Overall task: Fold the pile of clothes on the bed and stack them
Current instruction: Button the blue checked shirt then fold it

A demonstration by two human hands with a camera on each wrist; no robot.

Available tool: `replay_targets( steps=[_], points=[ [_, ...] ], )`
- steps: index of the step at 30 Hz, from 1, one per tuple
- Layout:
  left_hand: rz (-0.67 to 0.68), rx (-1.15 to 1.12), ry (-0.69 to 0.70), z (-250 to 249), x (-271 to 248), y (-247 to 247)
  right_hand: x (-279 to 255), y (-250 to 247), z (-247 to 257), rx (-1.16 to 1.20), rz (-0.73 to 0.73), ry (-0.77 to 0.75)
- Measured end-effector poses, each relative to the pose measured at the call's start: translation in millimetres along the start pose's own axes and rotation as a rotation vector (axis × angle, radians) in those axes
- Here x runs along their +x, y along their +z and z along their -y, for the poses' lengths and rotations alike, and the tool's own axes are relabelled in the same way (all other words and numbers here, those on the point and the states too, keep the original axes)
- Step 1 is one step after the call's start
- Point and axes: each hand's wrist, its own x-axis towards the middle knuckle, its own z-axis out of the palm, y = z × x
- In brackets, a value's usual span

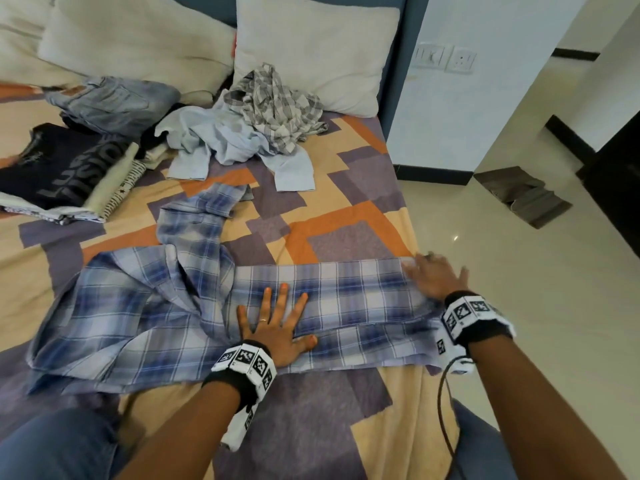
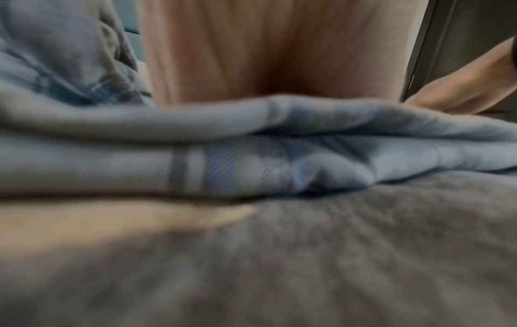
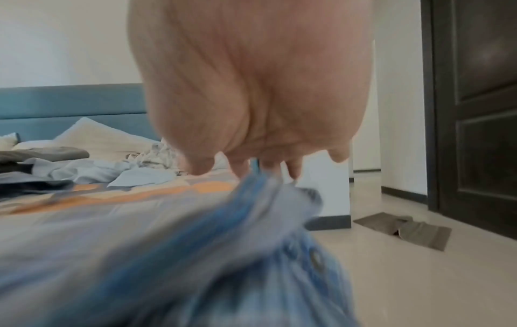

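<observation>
Bed (image 1: 349, 216) with a patchwork cover of orange, cream and purple blocks, strewn with clothes.
A blue-and-white plaid shirt (image 1: 145, 306) lies spread along the near edge; a stack of folded clothes topped by a dark printed T-shirt (image 1: 59, 168) sits at the left edge, folded blue jeans (image 1: 114, 102) behind it; a crumpled pale-blue shirt (image 1: 225, 143) and grey checked shirt (image 1: 277, 105) lie before two cream pillows (image 1: 311, 46) at the headboard.

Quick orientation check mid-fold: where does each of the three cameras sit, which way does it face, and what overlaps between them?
Head: above the bed, looking down at the blue plaid shirt; both forearms, left hand and right hand flat on it.
Left wrist: low on the bedspread, facing the shirt's folded edge; blurred palm above.
Right wrist: low at the bed's edge, facing the headboard; palm above.
Shared: plaid shirt in all; grey floor cloth in head and right wrist.
</observation>
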Motion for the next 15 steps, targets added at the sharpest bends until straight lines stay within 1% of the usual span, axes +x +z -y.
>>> replay_targets(
  steps=[1,2,3,4,5,6,8,11,12,13,15],
  points=[
    [0.004,-0.005,0.000,-0.7,0.4,0.1,3.4,-8.2,-4.3,0.046,-0.130,0.011],
    [0.003,-0.005,0.002,-1.5,-0.1,-0.1,6.9,-11.1,-3.2,0.090,-0.253,-0.051],
    [0.004,-0.013,0.001,-2.2,-0.5,0.0,8.1,-14.4,2.4,0.118,-0.321,-0.169],
    [0.005,-0.022,-0.002,-3.0,-1.3,0.2,8.9,-13.7,9.4,0.127,-0.312,-0.292],
    [0.003,-0.026,-0.005,-3.6,-2.4,-0.6,9.3,-12.8,17.7,0.111,-0.268,-0.387],
    [0.003,-0.024,-0.008,-4.2,-3.1,-0.8,10.1,-12.3,23.4,0.073,-0.196,-0.422],
    [0.004,-0.013,-0.010,-5.2,-3.2,-1.5,11.6,-14.0,27.9,-0.021,-0.085,-0.349],
    [0.011,-0.009,-0.019,-7.0,-3.7,-2.3,19.4,-23.5,12.1,-0.177,0.009,-0.203],
    [0.015,-0.009,-0.022,-6.9,-4.4,-2.3,22.1,-28.9,4.3,-0.188,0.020,-0.154],
    [0.016,-0.009,-0.020,-6.8,-3.8,-2.3,25.6,-36.4,-3.3,-0.180,-0.003,-0.102],
    [0.024,-0.005,-0.014,-5.9,-3.2,-2.4,30.4,-53.2,-17.6,-0.173,-0.118,0.003]
  ],
)
